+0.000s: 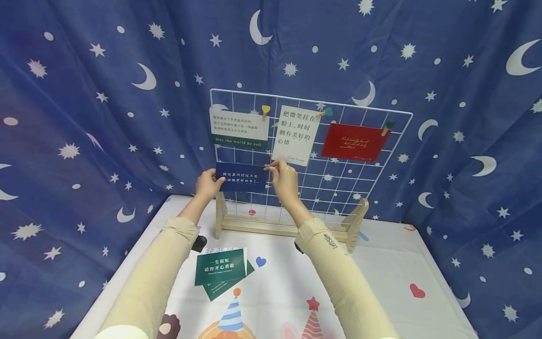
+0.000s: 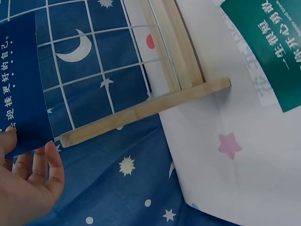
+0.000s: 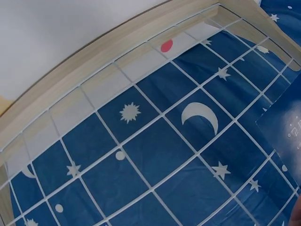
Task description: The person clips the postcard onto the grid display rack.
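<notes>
A dark blue card (image 1: 241, 178) with white writing lies against the lower left of the white wire grid (image 1: 330, 176). My left hand (image 1: 207, 184) pinches the card's left edge, thumb in front and fingers behind, as the left wrist view also shows. At the card's upper right corner, my right hand (image 1: 285, 182) pinches a small clothespin (image 1: 267, 167), mostly covered by the fingertips. Above hang a white-and-green card (image 1: 239, 129), a white card (image 1: 295, 136) and a red card (image 1: 353, 143), each held by a heart-topped clothespin.
A wooden stand (image 1: 271, 228) carries the grid. On the white patterned tablecloth (image 1: 381, 292), several cards lie in a loose pile, a green card (image 1: 220, 267) on top. A blue curtain (image 1: 127, 94) with moons and stars hangs behind and at both sides.
</notes>
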`<state>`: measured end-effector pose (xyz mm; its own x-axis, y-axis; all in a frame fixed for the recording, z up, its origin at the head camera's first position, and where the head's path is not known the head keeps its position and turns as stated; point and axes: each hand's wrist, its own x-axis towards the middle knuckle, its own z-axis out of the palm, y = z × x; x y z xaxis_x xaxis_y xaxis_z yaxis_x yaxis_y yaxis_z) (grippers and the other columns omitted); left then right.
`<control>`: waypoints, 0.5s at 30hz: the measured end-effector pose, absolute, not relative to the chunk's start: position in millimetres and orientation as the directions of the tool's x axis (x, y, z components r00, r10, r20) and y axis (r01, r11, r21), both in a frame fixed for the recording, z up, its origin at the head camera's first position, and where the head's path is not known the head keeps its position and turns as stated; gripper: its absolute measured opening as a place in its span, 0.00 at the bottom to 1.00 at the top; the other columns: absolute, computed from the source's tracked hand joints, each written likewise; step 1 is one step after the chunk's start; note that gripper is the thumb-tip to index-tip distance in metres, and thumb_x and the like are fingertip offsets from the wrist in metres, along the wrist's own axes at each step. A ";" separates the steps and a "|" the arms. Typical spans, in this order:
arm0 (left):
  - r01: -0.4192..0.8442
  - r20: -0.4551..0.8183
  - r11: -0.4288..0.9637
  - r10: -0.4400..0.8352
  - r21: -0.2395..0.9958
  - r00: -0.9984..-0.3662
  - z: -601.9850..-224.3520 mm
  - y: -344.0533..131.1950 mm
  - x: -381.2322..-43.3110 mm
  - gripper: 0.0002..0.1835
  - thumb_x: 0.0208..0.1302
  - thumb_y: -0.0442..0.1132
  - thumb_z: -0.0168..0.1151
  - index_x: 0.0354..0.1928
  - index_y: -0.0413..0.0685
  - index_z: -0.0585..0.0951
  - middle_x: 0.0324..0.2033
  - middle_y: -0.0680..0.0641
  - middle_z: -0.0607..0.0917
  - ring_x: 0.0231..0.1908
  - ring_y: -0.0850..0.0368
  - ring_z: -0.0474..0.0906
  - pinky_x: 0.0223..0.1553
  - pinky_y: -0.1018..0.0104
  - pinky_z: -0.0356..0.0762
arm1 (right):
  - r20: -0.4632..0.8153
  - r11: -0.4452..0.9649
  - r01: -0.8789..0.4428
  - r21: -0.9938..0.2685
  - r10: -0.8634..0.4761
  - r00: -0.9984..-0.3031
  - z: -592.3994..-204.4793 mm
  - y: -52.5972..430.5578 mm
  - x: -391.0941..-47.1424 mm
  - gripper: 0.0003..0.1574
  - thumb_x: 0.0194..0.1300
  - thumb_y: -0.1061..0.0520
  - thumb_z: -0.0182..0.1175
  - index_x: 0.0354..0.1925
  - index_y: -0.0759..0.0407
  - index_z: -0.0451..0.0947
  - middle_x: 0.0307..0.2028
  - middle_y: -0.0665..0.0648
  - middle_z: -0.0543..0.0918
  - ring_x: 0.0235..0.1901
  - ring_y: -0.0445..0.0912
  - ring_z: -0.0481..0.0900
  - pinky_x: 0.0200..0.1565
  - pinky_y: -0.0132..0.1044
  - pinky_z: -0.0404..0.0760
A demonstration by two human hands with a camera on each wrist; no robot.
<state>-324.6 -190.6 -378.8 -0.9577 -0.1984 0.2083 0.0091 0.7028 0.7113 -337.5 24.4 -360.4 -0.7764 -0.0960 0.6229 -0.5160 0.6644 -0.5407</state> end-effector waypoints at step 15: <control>-0.049 0.151 0.533 -0.325 0.845 -0.933 -403.7 -192.7 -345.3 0.24 0.65 0.41 0.59 0.59 0.34 0.71 0.47 0.30 0.80 0.51 0.37 0.74 0.56 0.45 0.69 | 0.664 0.767 -0.493 -0.411 -0.119 -0.738 -359.5 20.6 -341.2 0.10 0.67 0.58 0.54 0.39 0.66 0.76 0.34 0.62 0.87 0.25 0.49 0.83 0.27 0.36 0.80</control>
<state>-345.3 -192.7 -403.7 -0.9334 -0.3253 0.1512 -0.0489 0.5329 0.8448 -341.2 20.6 -359.5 -0.7381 -0.1192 0.6640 -0.4932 0.7669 -0.4106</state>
